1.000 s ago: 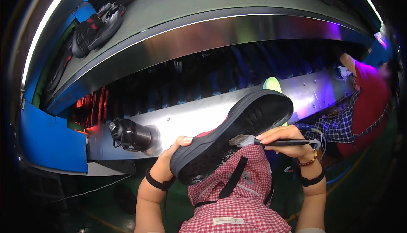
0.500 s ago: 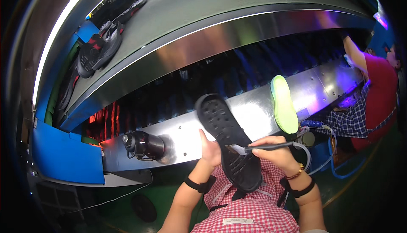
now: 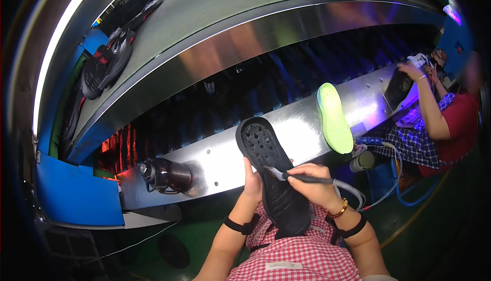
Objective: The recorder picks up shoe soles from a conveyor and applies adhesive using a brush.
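Note:
In front of my body, tilted upright, is a black shoe sole (image 3: 284, 199) with holes in its heel end and ridges lower down. My left hand (image 3: 252, 182) grips it along its left edge, the thumb showing and the other fingers mostly behind it. Pinched in my right hand (image 3: 316, 185) is a black-handled brush (image 3: 310, 179), with a hose running off its back end. Its pale bristles touch the middle of the sole. A yellow-green sole (image 3: 335, 120) lies on the metal ledge just beyond my right hand.
A dark flask (image 3: 166, 176) stands at the left of the metal ledge (image 3: 225, 164). Beyond are dark hanging strips and a conveyor belt (image 3: 204, 17) carrying shoes (image 3: 108, 63). At right, a co-worker in red (image 3: 455, 122) handles a dark shoe part near a can (image 3: 362, 161) and hoses.
The brush tip has moved up the sole toward the heel end, and the sole's face has turned more toward me. The co-worker's hands have come into view over the ledge.

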A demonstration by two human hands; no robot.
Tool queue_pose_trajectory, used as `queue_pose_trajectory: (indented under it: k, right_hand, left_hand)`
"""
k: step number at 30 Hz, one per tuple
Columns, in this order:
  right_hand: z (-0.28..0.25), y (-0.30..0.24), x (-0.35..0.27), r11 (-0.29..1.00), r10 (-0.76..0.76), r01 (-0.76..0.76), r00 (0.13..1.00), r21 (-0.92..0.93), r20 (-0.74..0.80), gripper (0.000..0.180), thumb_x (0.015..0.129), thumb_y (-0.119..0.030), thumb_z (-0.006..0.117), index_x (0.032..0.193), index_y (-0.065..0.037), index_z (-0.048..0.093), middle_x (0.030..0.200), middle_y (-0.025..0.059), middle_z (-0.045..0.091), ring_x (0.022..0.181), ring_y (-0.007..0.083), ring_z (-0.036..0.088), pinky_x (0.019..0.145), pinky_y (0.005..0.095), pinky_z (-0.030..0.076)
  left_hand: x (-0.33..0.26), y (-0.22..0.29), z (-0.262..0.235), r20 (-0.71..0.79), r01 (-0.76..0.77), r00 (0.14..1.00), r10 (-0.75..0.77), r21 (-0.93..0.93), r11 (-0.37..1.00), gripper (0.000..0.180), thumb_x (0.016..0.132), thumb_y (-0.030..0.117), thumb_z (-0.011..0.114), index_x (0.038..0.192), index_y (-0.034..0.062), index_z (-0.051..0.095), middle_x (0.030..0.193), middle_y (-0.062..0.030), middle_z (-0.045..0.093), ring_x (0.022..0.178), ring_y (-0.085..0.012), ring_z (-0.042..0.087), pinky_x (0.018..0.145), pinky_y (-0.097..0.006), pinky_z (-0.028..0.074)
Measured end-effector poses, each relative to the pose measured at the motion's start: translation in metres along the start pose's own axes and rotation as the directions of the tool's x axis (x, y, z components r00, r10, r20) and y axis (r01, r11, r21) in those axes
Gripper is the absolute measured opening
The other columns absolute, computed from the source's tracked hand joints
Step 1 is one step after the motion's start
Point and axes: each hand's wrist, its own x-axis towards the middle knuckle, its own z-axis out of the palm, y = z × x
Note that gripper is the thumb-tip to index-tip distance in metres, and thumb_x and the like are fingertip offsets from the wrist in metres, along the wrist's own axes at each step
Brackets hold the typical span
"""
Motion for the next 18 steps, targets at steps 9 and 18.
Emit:
queue_pose_trajectory:
  k: [9, 18]
  right_hand:
    - [-0.006, -0.012, -0.029, 0.864, -0.408, 0.468, 0.866, -0.185, 0.289, 0.019, 0.069, -0.013, 0.073, 0.088, -0.009, 0.072, 0.091, 0.0045, 0.072, 0.088, 0.0201, 0.067, 0.073, 0.0318, 0.051]
    - [-0.015, -0.042, 0.031, 0.963, -0.264, 0.27, 0.939, 0.0, 0.221, 0.019, 0.072, -0.008, 0.074, 0.09, -0.005, 0.072, 0.092, 0.0094, 0.071, 0.086, 0.0232, 0.067, 0.078, 0.0345, 0.05]
  left_hand:
    - [-0.002, 0.04, 0.024, -0.463, -0.4, 0.727, 0.507, 0.315, 0.861, 0.096, 0.081, 0.083, 0.023, 0.131, 0.006, 0.048, 0.127, -0.0115, 0.056, 0.114, -0.0278, 0.052, 0.1, -0.041, 0.042]
    - [0.004, 0.019, 0.045, -0.273, -0.516, 0.788, 0.553, 0.2, 0.833, 0.097, 0.082, 0.082, 0.018, 0.133, 0.004, 0.045, 0.122, -0.0172, 0.056, 0.111, -0.0325, 0.054, 0.102, -0.047, 0.04]
